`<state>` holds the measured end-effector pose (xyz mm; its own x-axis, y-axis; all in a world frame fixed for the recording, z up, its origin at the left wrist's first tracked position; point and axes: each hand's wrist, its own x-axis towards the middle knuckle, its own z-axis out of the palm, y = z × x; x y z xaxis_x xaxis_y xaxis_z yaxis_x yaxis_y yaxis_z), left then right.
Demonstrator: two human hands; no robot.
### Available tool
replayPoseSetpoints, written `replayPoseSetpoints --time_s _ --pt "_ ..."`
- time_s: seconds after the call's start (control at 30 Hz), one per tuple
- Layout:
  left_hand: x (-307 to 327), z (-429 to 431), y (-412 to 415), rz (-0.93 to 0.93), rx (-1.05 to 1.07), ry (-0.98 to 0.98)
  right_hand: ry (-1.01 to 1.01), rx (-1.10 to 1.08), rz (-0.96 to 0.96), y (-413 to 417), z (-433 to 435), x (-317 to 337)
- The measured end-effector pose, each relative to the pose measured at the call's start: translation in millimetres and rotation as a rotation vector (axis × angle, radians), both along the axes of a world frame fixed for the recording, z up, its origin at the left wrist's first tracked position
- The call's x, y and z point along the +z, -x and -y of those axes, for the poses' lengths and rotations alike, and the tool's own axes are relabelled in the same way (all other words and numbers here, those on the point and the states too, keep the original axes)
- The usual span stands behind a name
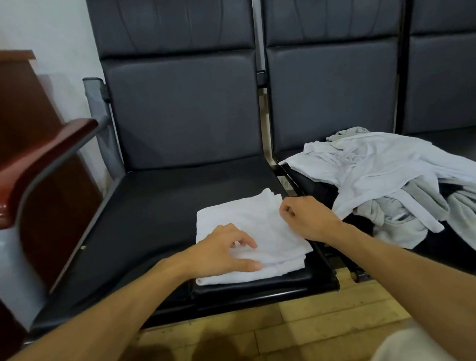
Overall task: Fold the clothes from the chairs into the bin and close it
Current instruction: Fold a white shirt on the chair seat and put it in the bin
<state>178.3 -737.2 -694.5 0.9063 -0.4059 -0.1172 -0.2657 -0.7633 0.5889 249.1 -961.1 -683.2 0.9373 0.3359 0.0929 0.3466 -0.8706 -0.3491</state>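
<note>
Nearest the viewer, under both hands, the folded white garment (247,215) lies on the front right part of the black chair seat (163,206), its near edge close to the seat's front lip. The left hand (224,250) rests on the near-left part of it, fingers arched and slightly spread, thumb along the near edge, pressing rather than gripping. Just beyond and to the right, the right hand (307,218) has its fingers curled, thumb and forefinger seemingly pinched on the garment's far-right edge.

So the garment sits between the two hands, its longer side apparently running from one hand across to the other. Neither hand needs to reach. I judge that a last fold or a lift would start from the pinched right edge while the left hand steadies it.

It is a flat, squarish packet of several layers, stepped at the near-right corner, plain white and soft.

Farther right of the right hand, the pile of unfolded clothes (382,167), white over grey, sprawls across the next seat. The bin is not in view.
</note>
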Motion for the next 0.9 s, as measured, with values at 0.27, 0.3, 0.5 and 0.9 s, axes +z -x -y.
replayPoseSetpoints --time_s 0.27,0.3,0.5,0.9 --pt "0 -14 6 0.09 -0.07 -0.126 0.42 -0.138 -0.036 16 -13 13" --pt "-1 -17 6 0.068 -0.081 -0.145 0.444 -0.151 -0.049 18 -11 14" --pt "-10 -25 7 0.086 -0.108 -0.192 0.18 -0.126 -0.296 28 5 14" --pt "5 -33 9 0.187 -0.029 -0.123 -0.65 -0.001 -0.447 38 11 44"
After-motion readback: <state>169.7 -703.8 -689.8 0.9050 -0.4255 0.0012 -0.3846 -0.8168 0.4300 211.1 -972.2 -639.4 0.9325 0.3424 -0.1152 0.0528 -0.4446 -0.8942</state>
